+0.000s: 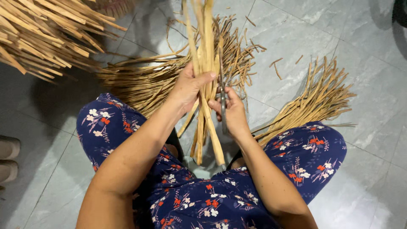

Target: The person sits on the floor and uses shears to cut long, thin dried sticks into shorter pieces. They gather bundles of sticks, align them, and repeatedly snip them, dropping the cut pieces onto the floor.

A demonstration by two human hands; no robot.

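My left hand [188,87] grips a bundle of dried tan plant stalks [203,51] held upright between my knees, its lower ends hanging down near my lap. My right hand [231,112] holds a dark metal tool, probably scissors [223,106], pressed against the right side of the bundle. Both forearms reach in from below over my dark blue floral trousers [203,199].
Piles of the same dried stalks lie on the grey tiled floor [364,85]: a fanned heap [140,80] behind my left hand, a heap [313,97] at the right knee, a thick bundle [38,34] at the top left. Scattered short offcuts [275,68]. Pale footwear [8,159] at the left edge.
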